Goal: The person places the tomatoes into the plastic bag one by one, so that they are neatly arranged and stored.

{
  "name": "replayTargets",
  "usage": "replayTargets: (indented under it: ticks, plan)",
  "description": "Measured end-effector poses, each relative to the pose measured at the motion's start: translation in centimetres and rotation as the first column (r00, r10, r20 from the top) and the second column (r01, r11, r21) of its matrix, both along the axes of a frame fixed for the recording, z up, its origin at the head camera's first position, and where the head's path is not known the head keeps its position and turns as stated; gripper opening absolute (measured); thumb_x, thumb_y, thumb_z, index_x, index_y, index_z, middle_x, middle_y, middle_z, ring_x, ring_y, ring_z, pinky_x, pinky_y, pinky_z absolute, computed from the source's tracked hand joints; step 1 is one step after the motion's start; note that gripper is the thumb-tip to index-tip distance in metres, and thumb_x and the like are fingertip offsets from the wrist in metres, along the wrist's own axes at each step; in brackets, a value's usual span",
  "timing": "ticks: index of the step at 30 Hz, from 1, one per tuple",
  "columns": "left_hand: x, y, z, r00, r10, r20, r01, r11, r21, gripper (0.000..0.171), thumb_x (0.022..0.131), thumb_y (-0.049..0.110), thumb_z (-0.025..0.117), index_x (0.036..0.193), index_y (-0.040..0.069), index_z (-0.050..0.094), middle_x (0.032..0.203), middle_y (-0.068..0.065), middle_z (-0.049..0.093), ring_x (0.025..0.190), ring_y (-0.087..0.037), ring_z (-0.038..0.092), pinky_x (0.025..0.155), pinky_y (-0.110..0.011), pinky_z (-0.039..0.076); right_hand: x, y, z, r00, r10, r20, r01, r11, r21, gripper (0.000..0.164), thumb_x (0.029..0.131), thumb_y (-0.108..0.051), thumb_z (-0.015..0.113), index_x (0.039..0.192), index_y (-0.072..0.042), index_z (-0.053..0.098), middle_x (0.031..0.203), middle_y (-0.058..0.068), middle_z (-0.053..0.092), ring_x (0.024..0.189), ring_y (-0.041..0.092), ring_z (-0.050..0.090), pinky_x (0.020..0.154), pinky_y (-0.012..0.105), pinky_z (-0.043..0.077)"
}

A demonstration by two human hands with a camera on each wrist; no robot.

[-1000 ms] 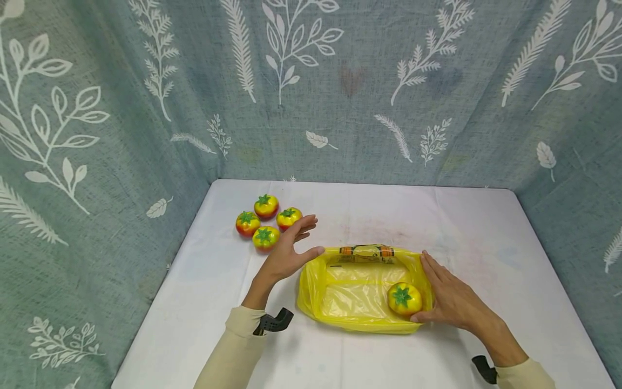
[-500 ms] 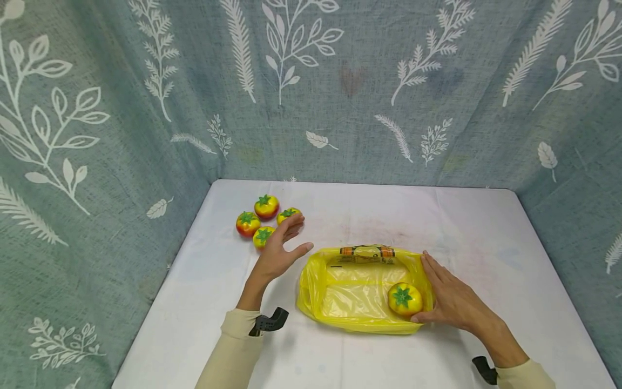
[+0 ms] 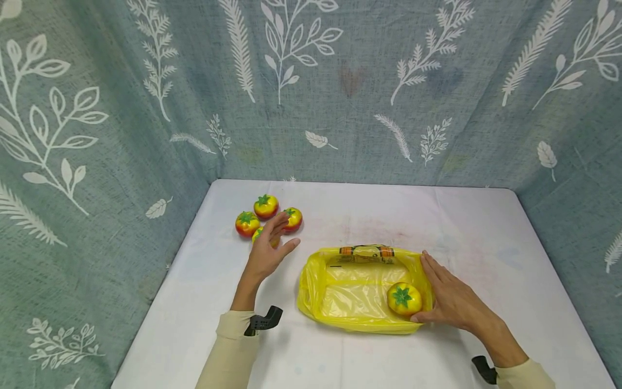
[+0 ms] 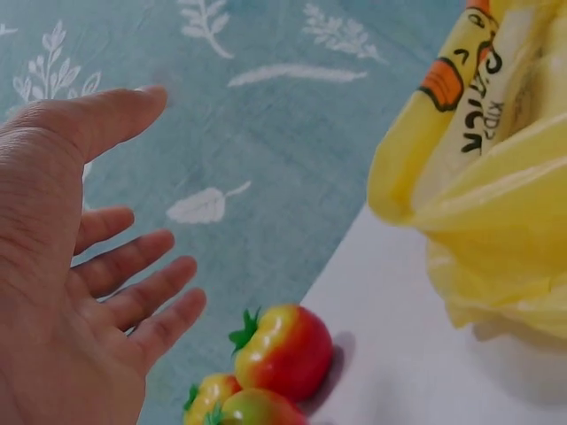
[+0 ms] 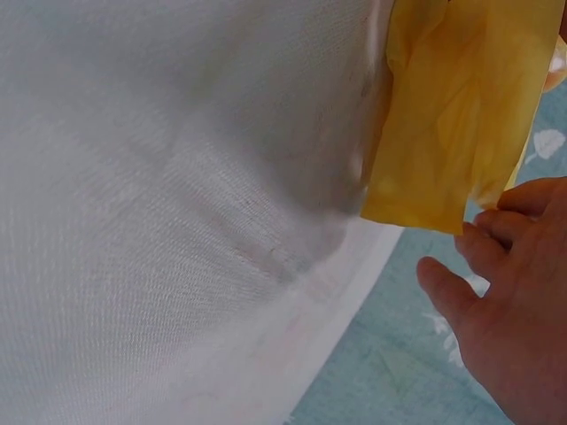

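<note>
An open-topped yellow plastic bag [image 3: 364, 327] sits on the white-covered table, with one shiny yellow toy tomato [image 3: 404, 299] inside its right end. My right hand [image 3: 454, 300] rests against that end, fingers extended at the far corner and thumb at the near rim. In the right wrist view its fingertips touch the yellow plastic [image 5: 452, 133]. My left hand [image 3: 264, 254] hovers empty at the group of red-and-yellow tomatoes, fingers spread and thumb apart. It partly hides the nearest tomato; another tomato [image 3: 293, 220] shows just past its fingertips. The left wrist view shows a tomato [image 4: 288, 354] below the fingers.
Two more tomatoes, one at the left [image 3: 248, 223] and one at the back [image 3: 266, 206], belong to the same group. A leaf-patterned grey-green curtain [image 3: 340, 156] stands behind and beside the white tablecloth [image 3: 486, 243].
My left hand has moved left from the bag's left end to the tomatoes, uncovering the rightmost one and covering more of the nearest. The right hand and the bag have stayed put.
</note>
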State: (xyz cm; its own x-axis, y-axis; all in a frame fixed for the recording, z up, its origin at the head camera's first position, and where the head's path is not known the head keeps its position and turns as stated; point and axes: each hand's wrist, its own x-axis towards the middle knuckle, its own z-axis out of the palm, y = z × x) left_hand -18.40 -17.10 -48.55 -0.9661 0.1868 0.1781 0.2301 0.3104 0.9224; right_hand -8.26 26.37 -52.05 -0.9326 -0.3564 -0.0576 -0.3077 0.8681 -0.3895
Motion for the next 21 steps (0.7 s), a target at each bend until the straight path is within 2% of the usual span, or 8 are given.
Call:
replayTargets:
  ticks: [9,16,21]
  plan:
    - [0.0,-1.0,-0.6,0.991,0.118,-0.056,-0.118,0.993,0.007,0.072,0.092,0.023,0.078,0.152,0.008,0.041,0.15,-0.012,0.048,0.138,-0.03,0.045,0.116,-0.048,0.035,0.2,0.1,0.1,1.0,0.004,-0.011,-0.004,1.0,0.001,0.142,0.063,-0.079,0.077,0.16,0.002,0.013,0.166,0.022,0.015,0.144,0.046,0.03,0.109,0.064,0.035]
    - [0.3,-1.6,-0.9,0.984,0.157,-0.088,-0.15,0.985,0.086,0.071,0.091,0.013,0.077,0.15,0.001,0.041,0.149,-0.016,0.049,0.139,-0.03,0.044,0.116,-0.051,0.033,0.2,0.1,0.3,1.0,0.003,-0.016,-0.003,1.0,-0.007,0.142,0.064,-0.083,0.073,0.16,0.003,0.013,0.165,0.023,0.015,0.144,0.046,0.03,0.109,0.064,0.036]
    - [0.4,-2.0,-1.1,0.978,0.19,-0.085,-0.181,0.978,0.101,0.069,0.091,0.009,0.077,0.15,0.001,0.042,0.149,-0.021,0.047,0.14,-0.032,0.043,0.118,-0.049,0.031,0.3,0.0,0.4,1.0,0.001,-0.007,-0.001,1.0,-0.011,0.142,0.063,-0.081,0.075,0.16,0.003,0.013,0.165,0.024,0.015,0.144,0.047,0.031,0.109,0.064,0.036]
